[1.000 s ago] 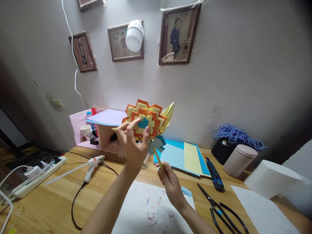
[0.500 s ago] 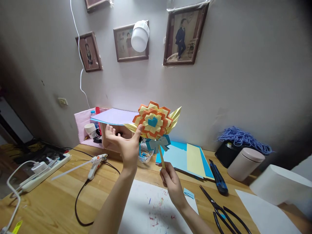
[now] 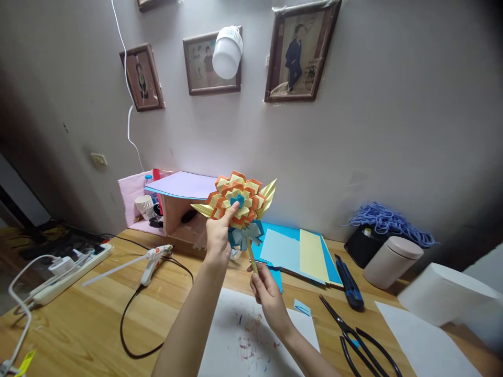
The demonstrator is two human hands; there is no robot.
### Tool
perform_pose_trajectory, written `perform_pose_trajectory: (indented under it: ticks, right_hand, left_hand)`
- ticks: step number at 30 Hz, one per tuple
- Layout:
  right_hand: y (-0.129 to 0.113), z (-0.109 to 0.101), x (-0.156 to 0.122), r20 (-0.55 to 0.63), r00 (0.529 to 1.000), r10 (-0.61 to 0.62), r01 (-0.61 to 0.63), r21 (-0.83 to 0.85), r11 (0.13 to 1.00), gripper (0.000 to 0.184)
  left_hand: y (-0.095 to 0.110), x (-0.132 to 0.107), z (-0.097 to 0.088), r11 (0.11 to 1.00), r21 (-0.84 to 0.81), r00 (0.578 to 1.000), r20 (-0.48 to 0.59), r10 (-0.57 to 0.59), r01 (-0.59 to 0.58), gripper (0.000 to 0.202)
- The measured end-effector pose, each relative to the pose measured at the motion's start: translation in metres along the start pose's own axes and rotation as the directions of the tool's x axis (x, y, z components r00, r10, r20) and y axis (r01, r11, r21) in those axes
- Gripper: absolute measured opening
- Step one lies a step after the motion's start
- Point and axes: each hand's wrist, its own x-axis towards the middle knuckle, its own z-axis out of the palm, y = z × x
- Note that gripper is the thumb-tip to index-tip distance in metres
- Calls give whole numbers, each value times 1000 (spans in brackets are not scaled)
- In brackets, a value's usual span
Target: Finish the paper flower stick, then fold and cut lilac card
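Note:
A layered paper flower (image 3: 247, 208) in orange and pale yellow, with a blue heart at its centre, is held up over the table. My left hand (image 3: 218, 238) grips the bloom from the left, its thumb pressed on the blue heart and its fingers hidden behind the petals. Below the bloom, a blue paper bow (image 3: 254, 232) sits on the thin stem (image 3: 252, 255). My right hand (image 3: 268, 293) is closed around the lower stem. Pointed yellow paper leaves (image 3: 268, 195) stick out at both sides.
At left lie a glue gun (image 3: 154, 262) with its cable and a power strip (image 3: 74, 272). Behind stands a pink box (image 3: 131, 196). Coloured paper (image 3: 281, 251), a utility knife (image 3: 349, 285), scissors (image 3: 348, 330) and a paper roll (image 3: 428, 293) lie right. A bulb (image 3: 227, 55) hangs above.
My left hand has closed on the bloom, its thumb moving onto the heart, where its fingers were spread before. The flower and my right hand have shifted slightly left and down.

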Motion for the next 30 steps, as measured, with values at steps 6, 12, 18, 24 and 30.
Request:
perform_pose_trajectory:
  ticks: [6,12,18,24,30]
  right_hand:
    - [4,0,0,-1,1000,6,-6,13,1000,27]
    - [8,0,-1,17,999,27,-28,15,1000,27]
    - [7,0,-1,16,1000,21,-21,26,999,26]
    - [8,0,-1,14,1000,12,-13,39,999,25]
    - [10,-1,1,5,1000,18,-18,51,999,27]
  left_hand:
    - [-6,0,2,998,-57,999,-41,8,-10,44]
    - [-9,1,2,998,-58,998,-58,20,-24,45]
    - [-13,4,0,999,-13,995,-89,42,-44,48]
    - [-13,3,2,998,-28,996,-76,54,-56,46]
    - [-14,2,0,1000,-23,1000,-29,-6,5,43]
